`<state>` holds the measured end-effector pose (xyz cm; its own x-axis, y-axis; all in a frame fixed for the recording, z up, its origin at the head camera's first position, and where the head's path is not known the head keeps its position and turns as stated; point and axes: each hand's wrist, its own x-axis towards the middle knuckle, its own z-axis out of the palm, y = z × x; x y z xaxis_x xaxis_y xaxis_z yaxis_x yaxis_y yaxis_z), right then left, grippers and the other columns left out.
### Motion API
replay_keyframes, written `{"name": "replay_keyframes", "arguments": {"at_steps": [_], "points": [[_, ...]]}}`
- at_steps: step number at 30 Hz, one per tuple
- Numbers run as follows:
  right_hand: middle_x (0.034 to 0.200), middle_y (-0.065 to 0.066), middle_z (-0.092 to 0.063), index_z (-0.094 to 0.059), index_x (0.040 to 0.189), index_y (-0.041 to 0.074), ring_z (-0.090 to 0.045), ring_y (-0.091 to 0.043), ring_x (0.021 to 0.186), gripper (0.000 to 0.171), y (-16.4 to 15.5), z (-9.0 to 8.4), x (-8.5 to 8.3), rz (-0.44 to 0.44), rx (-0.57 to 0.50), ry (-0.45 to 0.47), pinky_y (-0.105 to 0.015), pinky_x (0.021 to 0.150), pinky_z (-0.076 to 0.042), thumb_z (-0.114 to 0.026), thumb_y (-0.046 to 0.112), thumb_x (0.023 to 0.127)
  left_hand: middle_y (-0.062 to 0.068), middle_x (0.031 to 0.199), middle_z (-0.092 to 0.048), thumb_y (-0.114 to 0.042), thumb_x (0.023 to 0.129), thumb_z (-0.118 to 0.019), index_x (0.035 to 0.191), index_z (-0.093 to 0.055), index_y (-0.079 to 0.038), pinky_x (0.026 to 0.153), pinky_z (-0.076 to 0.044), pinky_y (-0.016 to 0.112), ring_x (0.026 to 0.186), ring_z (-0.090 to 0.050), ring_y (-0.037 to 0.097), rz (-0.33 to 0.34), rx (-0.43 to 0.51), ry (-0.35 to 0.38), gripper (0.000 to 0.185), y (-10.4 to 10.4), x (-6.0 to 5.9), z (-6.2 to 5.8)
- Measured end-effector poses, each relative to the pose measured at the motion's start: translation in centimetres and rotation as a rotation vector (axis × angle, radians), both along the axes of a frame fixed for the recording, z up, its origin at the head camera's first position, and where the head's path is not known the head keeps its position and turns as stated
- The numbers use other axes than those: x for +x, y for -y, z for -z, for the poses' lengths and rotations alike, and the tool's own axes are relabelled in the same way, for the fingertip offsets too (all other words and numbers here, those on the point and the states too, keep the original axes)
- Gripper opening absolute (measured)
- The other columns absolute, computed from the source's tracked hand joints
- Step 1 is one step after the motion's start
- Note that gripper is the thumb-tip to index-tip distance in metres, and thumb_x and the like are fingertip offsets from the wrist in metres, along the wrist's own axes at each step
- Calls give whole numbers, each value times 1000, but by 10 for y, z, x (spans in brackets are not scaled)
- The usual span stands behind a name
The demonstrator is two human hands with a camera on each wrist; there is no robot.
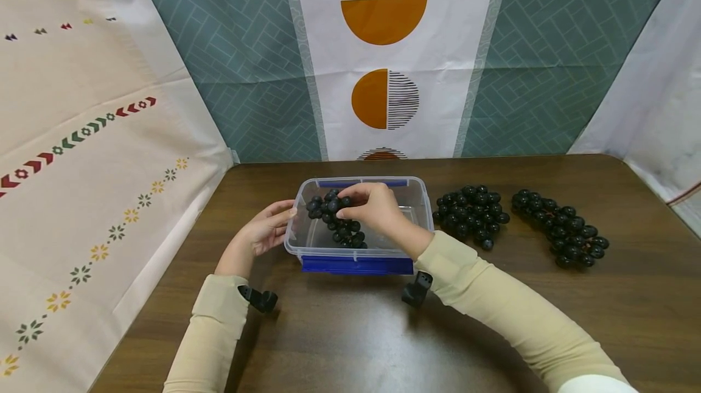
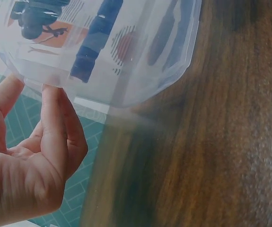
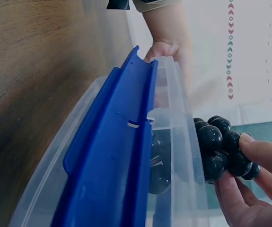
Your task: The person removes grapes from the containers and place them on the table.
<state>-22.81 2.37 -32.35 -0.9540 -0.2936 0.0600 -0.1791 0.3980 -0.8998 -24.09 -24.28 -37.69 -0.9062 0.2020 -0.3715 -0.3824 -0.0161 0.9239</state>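
Note:
A clear plastic container (image 1: 314, 241) with a blue front latch (image 1: 357, 264) stands on the table. Inside it hangs or lies a bunch of black grapes (image 1: 344, 229), its upper end pinched between the thumb and fingers of my right hand (image 1: 380, 207). The right wrist view shows these grapes (image 3: 211, 139) rising above the container's rim, with the right hand (image 3: 256, 189) at their side. My left hand (image 1: 265, 230) holds the container's left edge by the rim. Up close in the left wrist view, fingertips of the left hand (image 2: 36, 146) meet the container's edge.
Right of the container lies a wide bunch of black grapes (image 1: 471, 213). Farther right is a longer bunch (image 1: 561, 229), set diagonally. The brown wooden table (image 1: 328, 332) ends at a patterned cloth (image 1: 252, 76) behind, with a light embroidered cloth (image 1: 109, 198) at left.

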Motion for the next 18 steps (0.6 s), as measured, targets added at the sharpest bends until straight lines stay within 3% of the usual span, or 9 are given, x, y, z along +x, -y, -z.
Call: {"name": "replay_keyframes", "arguments": {"at_steps": [18], "points": [[105, -7, -69, -72, 108, 13, -62, -20, 94, 32, -12, -11, -3, 4, -42, 36, -27, 70, -51, -79, 15, 78, -4, 97, -57, -23, 98, -55, 133, -38, -18, 66, -54, 18, 73, -61, 3, 2, -22, -11, 39, 0, -1, 3]]}}
